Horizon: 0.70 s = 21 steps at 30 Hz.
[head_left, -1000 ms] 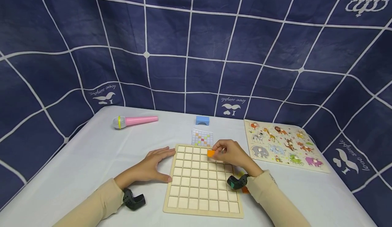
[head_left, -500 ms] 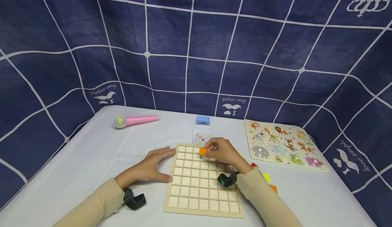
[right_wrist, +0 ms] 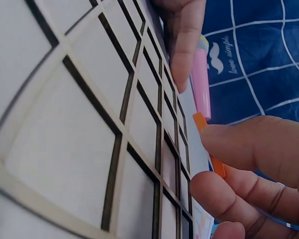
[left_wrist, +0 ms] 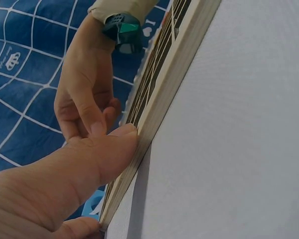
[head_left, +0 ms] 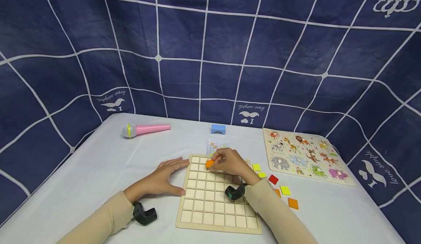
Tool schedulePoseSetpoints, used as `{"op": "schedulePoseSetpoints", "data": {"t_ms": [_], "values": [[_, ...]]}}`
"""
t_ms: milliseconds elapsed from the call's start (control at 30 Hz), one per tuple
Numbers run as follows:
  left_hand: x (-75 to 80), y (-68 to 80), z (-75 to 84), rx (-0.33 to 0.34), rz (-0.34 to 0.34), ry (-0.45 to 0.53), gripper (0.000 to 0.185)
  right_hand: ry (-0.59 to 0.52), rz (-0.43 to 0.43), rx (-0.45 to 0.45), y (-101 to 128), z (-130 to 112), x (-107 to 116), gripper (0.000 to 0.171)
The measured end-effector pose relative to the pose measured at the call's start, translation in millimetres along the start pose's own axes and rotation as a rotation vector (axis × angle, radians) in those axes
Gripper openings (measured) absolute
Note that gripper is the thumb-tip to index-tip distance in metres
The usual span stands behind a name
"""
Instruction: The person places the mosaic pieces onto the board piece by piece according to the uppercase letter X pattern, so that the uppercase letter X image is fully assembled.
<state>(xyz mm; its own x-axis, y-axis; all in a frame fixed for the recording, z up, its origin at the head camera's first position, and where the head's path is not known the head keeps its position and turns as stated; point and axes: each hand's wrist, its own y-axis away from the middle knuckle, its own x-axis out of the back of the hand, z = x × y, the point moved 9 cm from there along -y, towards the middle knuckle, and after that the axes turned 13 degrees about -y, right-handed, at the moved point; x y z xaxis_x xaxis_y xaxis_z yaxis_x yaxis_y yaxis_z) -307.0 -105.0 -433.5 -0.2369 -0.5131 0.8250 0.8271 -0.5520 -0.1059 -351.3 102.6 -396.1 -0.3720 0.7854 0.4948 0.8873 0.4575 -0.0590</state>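
Hands (head_left: 227, 161) amid scattered tiles (head_left: 273, 179) (microphone (head_left: 145, 130) apart)

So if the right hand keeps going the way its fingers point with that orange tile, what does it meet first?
Probably the left hand. The right hand pinches the orange tile above the far rows of the wooden grid board, fingers pointing across toward the left hand's fingertips at the board's far-left corner. Height above the board is unclear.
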Motion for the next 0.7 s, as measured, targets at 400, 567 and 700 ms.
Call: {"op": "schedulePoseSetpoints", "data": {"t_ms": [400,567,700], "values": [[0.0,-0.5,0.1,-0.008,0.000,-0.007,0.099,0.044,-0.022,-0.030,-10,0,-18,0.018],[0.2,-0.5,-0.6,-0.010,0.002,-0.009,0.099,0.089,-0.018,-0.028,-12,-1,-22,0.018],[0.2,-0.3,-0.7,-0.011,0.001,-0.009,0.099,0.110,-0.023,-0.035,-13,-2,-25,0.018]]}}
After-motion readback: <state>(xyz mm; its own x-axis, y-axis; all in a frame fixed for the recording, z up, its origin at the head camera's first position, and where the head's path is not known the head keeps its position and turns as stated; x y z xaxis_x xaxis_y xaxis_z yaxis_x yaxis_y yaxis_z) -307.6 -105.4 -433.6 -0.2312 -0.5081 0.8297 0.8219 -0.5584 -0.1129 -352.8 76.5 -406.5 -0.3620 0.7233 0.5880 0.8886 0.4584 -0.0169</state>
